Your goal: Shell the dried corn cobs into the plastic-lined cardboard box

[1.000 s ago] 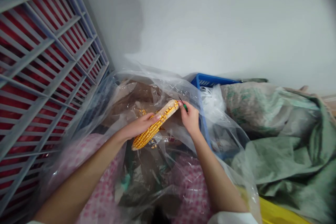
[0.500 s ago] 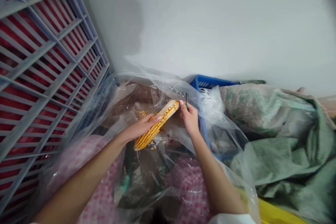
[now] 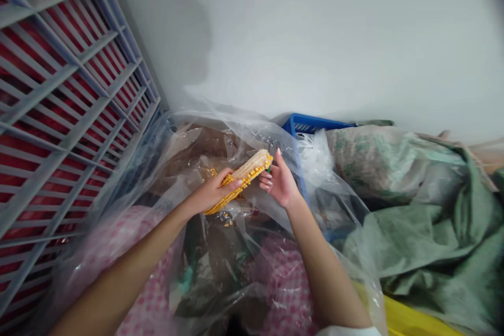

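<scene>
Two hands, left hand [image 3: 214,191] gripping one corn cob [image 3: 240,181], right hand [image 3: 277,184] at its tip

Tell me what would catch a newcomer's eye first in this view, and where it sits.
The yellow corn cob at centre, partly stripped of kernels, is gripped by the left hand, with the right hand at its far tip holding a small green tool that is barely visible. Both are over a clear plastic bag with loose kernels in it. A grey slatted crate with red behind it fills the left side, and green woven sacks are heaped at right.
</scene>
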The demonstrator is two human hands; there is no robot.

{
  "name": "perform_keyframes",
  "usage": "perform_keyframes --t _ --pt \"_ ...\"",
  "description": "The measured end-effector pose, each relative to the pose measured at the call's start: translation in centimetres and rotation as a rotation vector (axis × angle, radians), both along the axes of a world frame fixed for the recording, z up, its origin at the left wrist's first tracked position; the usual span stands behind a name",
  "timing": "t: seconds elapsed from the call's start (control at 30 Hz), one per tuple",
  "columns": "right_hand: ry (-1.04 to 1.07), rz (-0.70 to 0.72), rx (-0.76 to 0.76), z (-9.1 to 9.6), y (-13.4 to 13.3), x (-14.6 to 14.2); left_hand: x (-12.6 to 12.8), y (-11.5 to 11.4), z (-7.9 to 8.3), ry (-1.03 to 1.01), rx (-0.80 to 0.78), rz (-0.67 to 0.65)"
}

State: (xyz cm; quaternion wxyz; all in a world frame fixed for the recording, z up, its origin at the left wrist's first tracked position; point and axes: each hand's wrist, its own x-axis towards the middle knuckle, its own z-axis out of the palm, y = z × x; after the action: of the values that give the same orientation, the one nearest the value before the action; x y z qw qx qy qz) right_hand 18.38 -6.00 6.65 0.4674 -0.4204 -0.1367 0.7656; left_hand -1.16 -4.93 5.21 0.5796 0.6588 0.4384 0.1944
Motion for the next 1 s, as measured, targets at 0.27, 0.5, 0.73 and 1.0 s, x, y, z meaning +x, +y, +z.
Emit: perform_keyframes --t 0.27,0.5,0.73,1.0 --pt "0.084 -0.12 0.026 -0.6 -0.4 -0.7 0.8 -0.6 -0.2 -0.004 -0.001 -0.004" --pt "0.043 -0.104 0.063 -0.5 -0.8 -0.2 1.0 -0.7 -0.8 -0.051 -0.066 0.017" --pt "-0.264 -0.166 0.053 -0.1 -0.3 -0.5 0.7 -0.4 -0.7 0.08 0.118 -0.004" --pt "-0.386 -0.213 0.123 -0.5 -0.1 -0.6 1.0 -0.6 -0.4 0.086 0.107 -0.009"
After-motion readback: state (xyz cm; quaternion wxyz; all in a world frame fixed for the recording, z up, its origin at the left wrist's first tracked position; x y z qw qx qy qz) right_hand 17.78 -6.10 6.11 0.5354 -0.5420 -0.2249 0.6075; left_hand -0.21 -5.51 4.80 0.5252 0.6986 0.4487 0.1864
